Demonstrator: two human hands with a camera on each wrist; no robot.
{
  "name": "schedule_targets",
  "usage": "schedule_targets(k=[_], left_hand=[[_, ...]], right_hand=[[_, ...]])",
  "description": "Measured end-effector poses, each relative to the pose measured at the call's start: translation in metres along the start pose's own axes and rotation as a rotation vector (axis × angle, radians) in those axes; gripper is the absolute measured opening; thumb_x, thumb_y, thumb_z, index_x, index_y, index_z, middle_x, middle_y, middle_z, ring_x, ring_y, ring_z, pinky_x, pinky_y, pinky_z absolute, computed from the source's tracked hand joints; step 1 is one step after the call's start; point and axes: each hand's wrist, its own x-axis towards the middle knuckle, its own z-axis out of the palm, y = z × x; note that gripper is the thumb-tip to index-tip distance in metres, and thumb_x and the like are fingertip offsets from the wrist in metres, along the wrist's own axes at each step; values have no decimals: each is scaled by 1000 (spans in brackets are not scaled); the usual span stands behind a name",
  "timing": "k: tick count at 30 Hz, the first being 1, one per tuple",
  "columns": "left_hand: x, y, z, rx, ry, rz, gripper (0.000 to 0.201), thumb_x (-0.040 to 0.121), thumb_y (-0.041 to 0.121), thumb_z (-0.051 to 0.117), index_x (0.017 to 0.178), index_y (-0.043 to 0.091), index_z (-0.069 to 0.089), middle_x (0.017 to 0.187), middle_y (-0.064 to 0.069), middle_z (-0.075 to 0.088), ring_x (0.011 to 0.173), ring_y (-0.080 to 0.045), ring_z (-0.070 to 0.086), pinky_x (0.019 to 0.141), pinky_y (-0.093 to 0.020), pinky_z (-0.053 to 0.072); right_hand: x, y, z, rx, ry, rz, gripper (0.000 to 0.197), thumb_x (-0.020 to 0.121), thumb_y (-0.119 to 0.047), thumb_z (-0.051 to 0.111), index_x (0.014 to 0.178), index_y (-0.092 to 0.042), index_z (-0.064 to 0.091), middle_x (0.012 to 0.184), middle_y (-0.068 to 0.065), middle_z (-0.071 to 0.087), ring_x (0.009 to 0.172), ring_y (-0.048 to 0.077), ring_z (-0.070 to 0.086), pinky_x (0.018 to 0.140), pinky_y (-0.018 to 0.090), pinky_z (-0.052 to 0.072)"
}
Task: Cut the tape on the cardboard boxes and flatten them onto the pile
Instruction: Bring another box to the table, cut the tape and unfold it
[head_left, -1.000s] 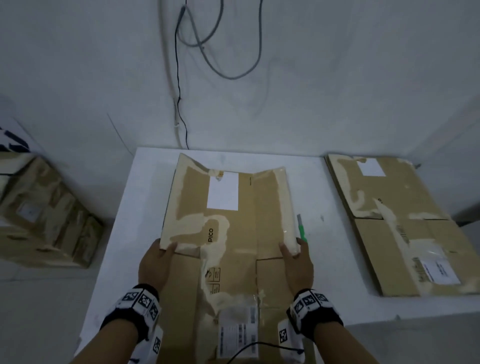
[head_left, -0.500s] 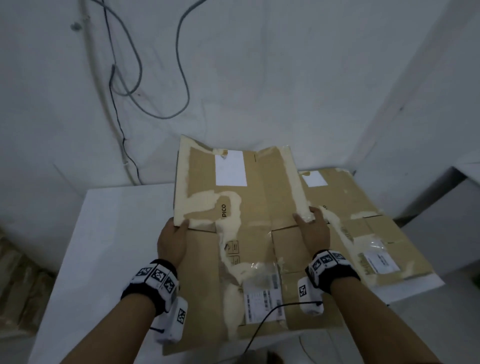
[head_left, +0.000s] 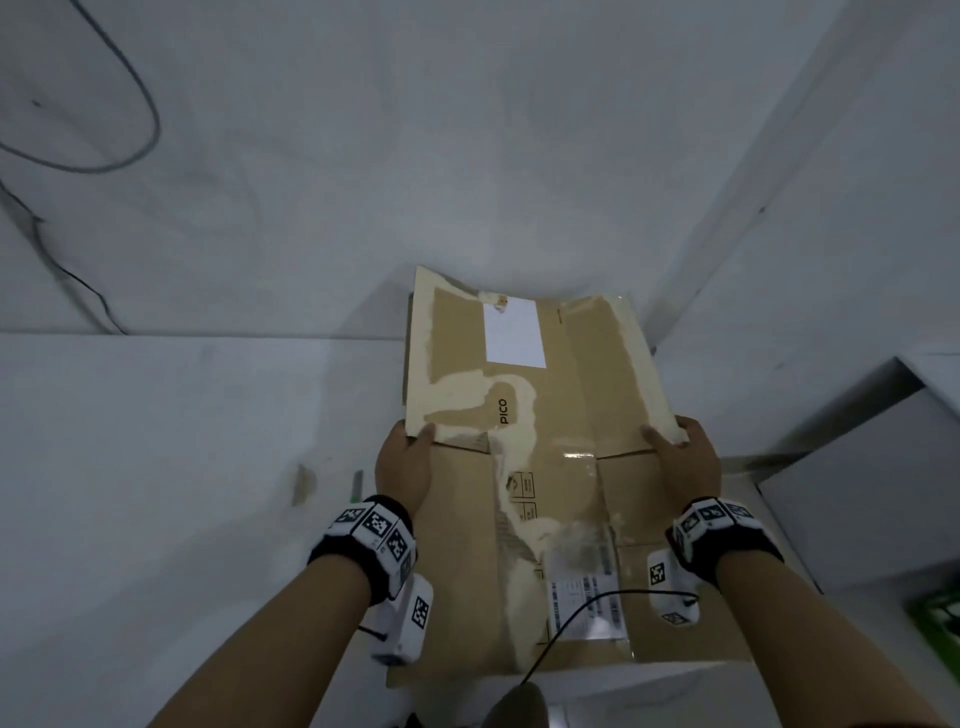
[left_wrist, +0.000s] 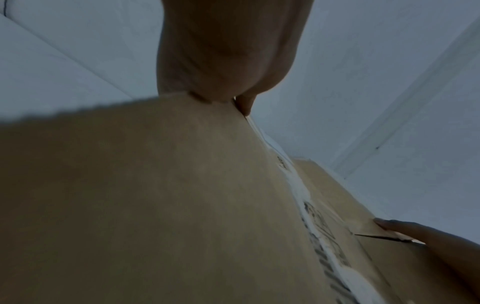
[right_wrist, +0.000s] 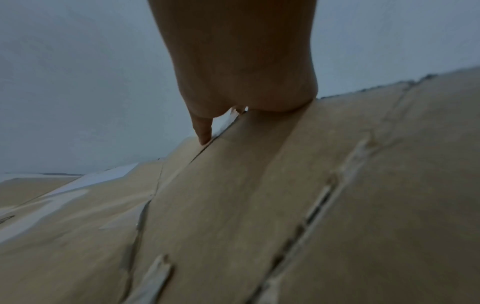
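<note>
Two hands, one flattened cardboard box (head_left: 545, 467), held by its side edges at the right end of the white table (head_left: 156, 441).
Left hand (head_left: 402, 465) grips the box's left edge, thumb on top, fingers curled beneath; right hand (head_left: 685, 462) grips the right edge likewise. Box carries a white label (head_left: 513, 332), "PICO" print, a shipping label (head_left: 584, 605) at its near end. Against the frame half a second earlier: the box sits further right along the table, now covering the flattened pile that then showed beside its right edge; whether it rests on that pile cannot be told. Green-handled tool (head_left: 357, 486) and a tape scrap (head_left: 303, 483) now lie on the table left of the box, near the left hand. Grey cable (head_left: 124, 150) on the wall, far left of the box.
</note>
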Motion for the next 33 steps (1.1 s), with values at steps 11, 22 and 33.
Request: schedule_targets(k=[11, 22, 33], left_hand=[[-5, -32, 118, 74, 34, -110, 32, 99, 26, 49, 117, 1, 57, 112, -14, 62, 104, -26, 56, 79, -25, 34], [13, -53, 146, 192, 55, -199, 41, 98, 25, 51, 128, -2, 44, 127, -20, 53, 117, -34, 50, 91, -32, 37], [16, -56, 148, 596, -122, -328, 92, 90, 50, 55, 153, 17, -4, 152, -17, 14, 140, -35, 17, 112, -45, 19]], right_hand=[[89, 95, -19, -110, -132, 69, 55, 90, -41, 67, 135, -13, 51, 127, 17, 60, 111, 35, 57, 86, 35, 41], [122, 116, -3, -107, -100, 113, 64, 88, -43, 69, 141, -18, 43, 121, 17, 60, 112, 34, 57, 85, 32, 41], [105, 129, 11, -403, -101, 94, 60, 92, -49, 57, 145, -27, 37, 144, 17, 43, 129, 40, 43, 104, 55, 35]])
